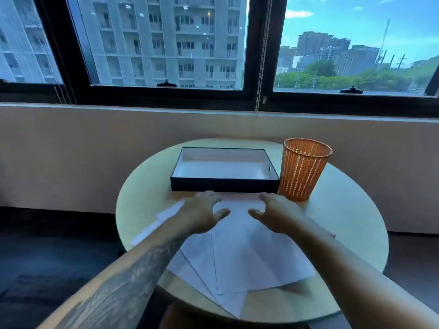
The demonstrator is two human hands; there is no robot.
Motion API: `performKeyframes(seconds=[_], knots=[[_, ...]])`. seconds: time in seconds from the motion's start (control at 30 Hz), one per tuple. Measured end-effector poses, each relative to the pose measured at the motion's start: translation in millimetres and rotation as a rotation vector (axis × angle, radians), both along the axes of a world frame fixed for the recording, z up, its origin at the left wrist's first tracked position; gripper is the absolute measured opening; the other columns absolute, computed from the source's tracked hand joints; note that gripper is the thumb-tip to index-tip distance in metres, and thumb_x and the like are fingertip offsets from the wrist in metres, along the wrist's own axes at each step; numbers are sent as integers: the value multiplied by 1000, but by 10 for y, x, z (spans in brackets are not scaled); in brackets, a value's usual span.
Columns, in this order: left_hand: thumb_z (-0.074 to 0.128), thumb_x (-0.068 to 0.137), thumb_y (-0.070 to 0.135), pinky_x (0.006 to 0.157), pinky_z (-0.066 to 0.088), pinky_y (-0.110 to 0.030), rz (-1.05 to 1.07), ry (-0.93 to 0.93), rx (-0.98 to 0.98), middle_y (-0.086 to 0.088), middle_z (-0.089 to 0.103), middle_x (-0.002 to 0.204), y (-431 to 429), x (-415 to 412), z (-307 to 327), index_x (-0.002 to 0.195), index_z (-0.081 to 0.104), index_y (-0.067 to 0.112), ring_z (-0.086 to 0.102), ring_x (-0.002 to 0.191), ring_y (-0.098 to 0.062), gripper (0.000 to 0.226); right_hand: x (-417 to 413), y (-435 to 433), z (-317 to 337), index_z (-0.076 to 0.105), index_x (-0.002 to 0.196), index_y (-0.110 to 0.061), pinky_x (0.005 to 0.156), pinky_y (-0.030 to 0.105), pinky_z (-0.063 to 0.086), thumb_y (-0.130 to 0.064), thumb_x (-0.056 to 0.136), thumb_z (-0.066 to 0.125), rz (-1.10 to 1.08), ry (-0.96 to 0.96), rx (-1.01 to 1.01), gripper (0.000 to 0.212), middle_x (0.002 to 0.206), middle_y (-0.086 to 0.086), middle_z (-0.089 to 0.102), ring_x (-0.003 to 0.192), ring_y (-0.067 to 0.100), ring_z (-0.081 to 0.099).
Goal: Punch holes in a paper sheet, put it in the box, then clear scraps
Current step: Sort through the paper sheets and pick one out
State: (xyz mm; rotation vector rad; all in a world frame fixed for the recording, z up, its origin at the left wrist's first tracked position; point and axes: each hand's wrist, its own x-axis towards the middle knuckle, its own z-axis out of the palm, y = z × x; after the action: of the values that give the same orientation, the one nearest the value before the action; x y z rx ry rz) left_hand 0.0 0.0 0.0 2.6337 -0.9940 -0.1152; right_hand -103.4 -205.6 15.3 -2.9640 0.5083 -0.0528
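1. We see a round pale table (344, 224) under a dark-framed window (259, 67).
2. Loose white paper sheets (249, 262) fan across it, near an empty black box (223, 184) touching an orange mesh bin (304, 169).
3. Left hand (202, 212) and right hand (278, 214) spread open on the sheets; forearms hide some edges.

Bare, sleeveless forearms; left forearm (123, 269) heavily tattooed.
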Motion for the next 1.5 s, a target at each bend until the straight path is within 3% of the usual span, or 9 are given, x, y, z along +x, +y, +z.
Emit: performKeyframes(seconds=[0.47,0.57,0.63,0.8,1.0,1.07,1.13,1.33,1.5], knots=[[41,99,56,120,14,-38,10,-101,-118,2,32,160,48,-176,-731,147,42,23,19,149,-20,58,-124,-144,-375,51,143,-22,104,41,45,-44,93,58,-210,-129,146,55,143,4,58,127,26,55],[46,98,53,120,18,-36,27,-101,-192,2,38,156,58,-181,-734,142,49,23,24,148,-19,53,-92,-139,-429,54,139,-23,92,39,50,-27,94,61,-222,-274,327,46,116,2,69,107,26,63],[52,97,49,118,25,-35,58,-56,-317,4,44,152,60,-184,-724,137,54,23,32,144,-15,49,-106,-140,-425,61,131,-19,82,41,55,-18,95,62,-210,-421,511,36,88,-6,66,86,20,64],[65,93,32,105,45,-40,244,164,-857,7,54,132,123,-136,-651,127,58,24,52,121,-7,35,-154,-134,-368,77,94,-12,72,26,52,-11,95,68,-73,-674,900,9,84,0,75,72,2,65],[72,85,49,93,52,-30,434,479,-1230,7,57,138,263,-58,-535,142,45,19,63,116,-9,69,-94,-38,-219,74,107,-5,81,33,59,-13,97,63,-20,-769,1342,17,94,5,77,87,18,72],[67,92,42,91,55,-36,404,625,-1294,0,70,124,305,-40,-505,127,62,16,69,109,-17,44,-28,8,-215,73,106,-4,80,33,60,-12,97,63,-19,-785,1396,15,93,6,77,84,19,72],[61,97,18,78,58,-30,388,767,-1354,-5,78,104,313,-73,-446,104,74,12,73,97,-20,16,48,63,-218,74,99,-7,77,30,59,-9,96,65,-12,-806,1413,10,88,5,77,80,17,71],[51,94,-7,65,60,-29,428,834,-1446,-7,78,83,331,-34,-433,75,81,14,73,73,-20,41,162,53,-266,76,98,-14,72,28,56,-5,98,60,36,-699,1359,18,88,1,78,78,14,70],[52,94,-4,70,61,-28,468,845,-1540,-2,78,83,334,-15,-452,77,79,13,74,76,-17,36,147,-108,-456,75,98,-20,73,30,53,-19,99,58,-45,-599,890,18,91,0,77,80,13,69]])
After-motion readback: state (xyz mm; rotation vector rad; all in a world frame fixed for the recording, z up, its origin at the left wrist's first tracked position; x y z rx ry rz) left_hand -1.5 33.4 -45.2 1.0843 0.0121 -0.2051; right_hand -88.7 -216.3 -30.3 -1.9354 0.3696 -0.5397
